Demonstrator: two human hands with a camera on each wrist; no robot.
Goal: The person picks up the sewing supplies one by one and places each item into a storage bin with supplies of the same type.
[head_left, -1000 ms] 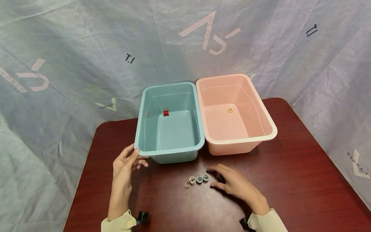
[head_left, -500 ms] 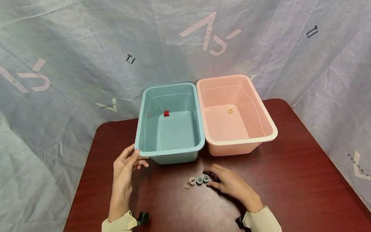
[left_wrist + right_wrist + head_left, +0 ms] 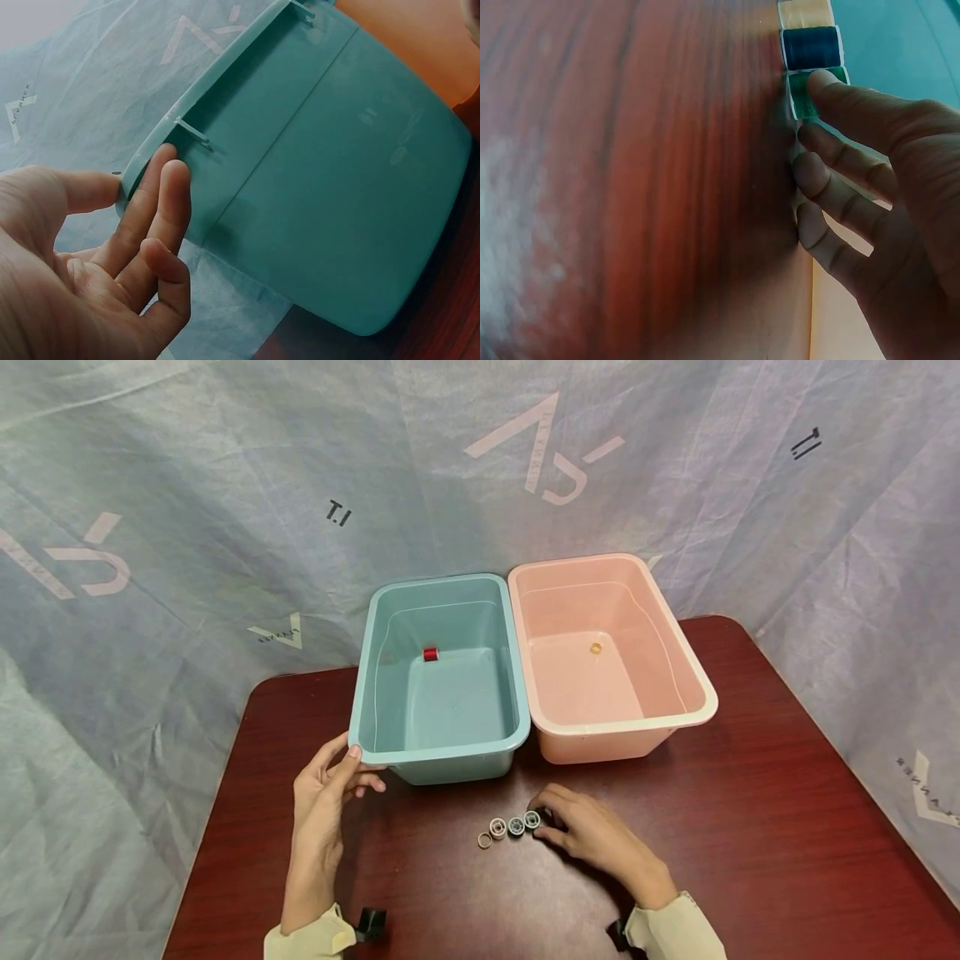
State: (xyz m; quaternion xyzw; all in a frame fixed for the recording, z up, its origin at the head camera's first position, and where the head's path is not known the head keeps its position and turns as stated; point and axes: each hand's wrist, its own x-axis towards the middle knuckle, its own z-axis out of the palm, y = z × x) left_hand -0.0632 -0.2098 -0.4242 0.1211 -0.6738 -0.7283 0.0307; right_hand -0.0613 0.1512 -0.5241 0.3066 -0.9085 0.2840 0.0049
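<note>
From the head view, the left hand (image 3: 315, 806) is at the near left corner of the blue tub (image 3: 450, 753), and the right hand (image 3: 600, 839) is at the right end of three spools (image 3: 516, 827) standing in a row on the table (image 3: 427, 902). In the left wrist view, thumb and curved fingers pinch the tub's rim. In the right wrist view, bent fingers and thumb close around the green spool (image 3: 801, 103), beside the dark blue spool (image 3: 810, 49).

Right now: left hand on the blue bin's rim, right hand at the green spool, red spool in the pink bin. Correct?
Wrong bin: the red spool lies in the blue bin, per the head view. The rest stands: left hand on that bin's rim, right hand at the green spool.
</note>
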